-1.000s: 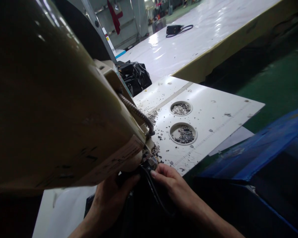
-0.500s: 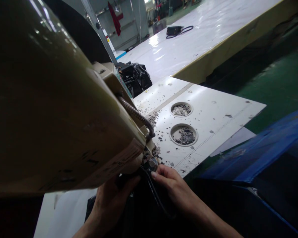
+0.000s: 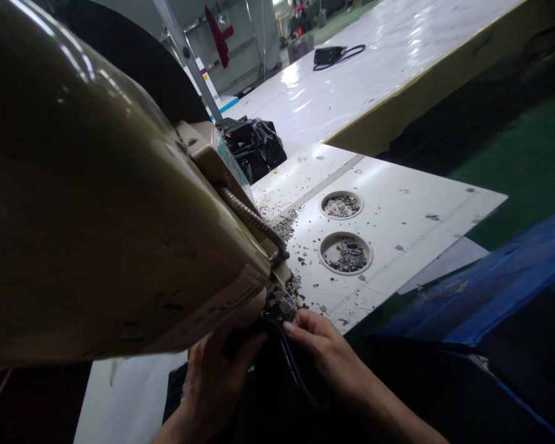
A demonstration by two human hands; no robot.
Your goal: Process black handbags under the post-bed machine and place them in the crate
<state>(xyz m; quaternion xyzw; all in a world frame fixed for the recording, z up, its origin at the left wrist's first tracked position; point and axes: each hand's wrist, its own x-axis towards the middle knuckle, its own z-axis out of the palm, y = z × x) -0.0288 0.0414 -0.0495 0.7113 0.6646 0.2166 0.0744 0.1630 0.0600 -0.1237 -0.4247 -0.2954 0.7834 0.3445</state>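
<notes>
A large cream machine head (image 3: 102, 228) fills the left of the view, with a ribbed metal hose (image 3: 252, 223) curving down its front. Under its lower end lies a black piece of material (image 3: 277, 382) with a thin black strap across it. My left hand (image 3: 215, 379) presses on that black piece beneath the machine, fingers curled against it. My right hand (image 3: 326, 348) pinches the same piece right at the machine's working point (image 3: 282, 303), fingertips together.
The white work plate (image 3: 398, 228) carries two round recesses (image 3: 346, 253) holding dark scraps, and more scraps lie scattered near the machine. A black bag (image 3: 254, 145) sits behind. A long white table (image 3: 365, 68) with a black device runs at the back; blue material (image 3: 481, 290) lies at right.
The view has shifted slightly; both hands stay at the same spot under the machine, holding the black piece.
</notes>
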